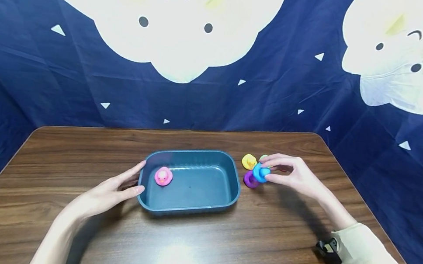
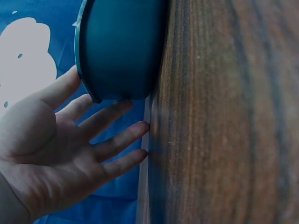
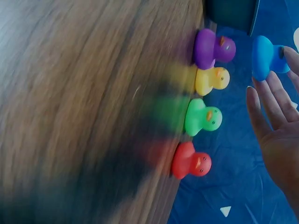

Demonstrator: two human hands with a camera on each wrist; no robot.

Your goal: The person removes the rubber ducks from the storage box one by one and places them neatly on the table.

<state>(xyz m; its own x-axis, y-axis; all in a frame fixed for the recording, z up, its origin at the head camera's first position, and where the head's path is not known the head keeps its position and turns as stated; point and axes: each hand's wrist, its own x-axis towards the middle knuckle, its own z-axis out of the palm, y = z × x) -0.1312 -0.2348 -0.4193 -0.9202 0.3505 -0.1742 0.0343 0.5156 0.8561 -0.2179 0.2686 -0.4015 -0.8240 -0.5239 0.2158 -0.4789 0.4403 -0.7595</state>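
Note:
A dark teal plastic basin (image 1: pixel 186 211) sits on the table with a pink rubber duck (image 1: pixel 163 176) inside, near its left end. My left hand (image 1: pixel 108 194) touches the basin's left end, fingers spread and fairly straight, thumb at the rim. Between thumb and fingers, my right hand (image 1: pixel 287 172) pinches a blue rubber duck (image 3: pixel 264 58), lifted off the table to the right of the basin. Below and beside it stand a purple duck (image 3: pixel 205 49), a yellow duck (image 3: pixel 211 80), a green duck (image 3: pixel 201 116) and a red duck (image 3: pixel 187 161). The red one is mostly hidden in the head view.
The brown wood-grain table (image 1: pixel 244 250) ends at a blue cloth backdrop (image 1: pixel 82 85) with white clouds behind and to the right. A small black device (image 1: pixel 326 247) is at the right sleeve's cuff.

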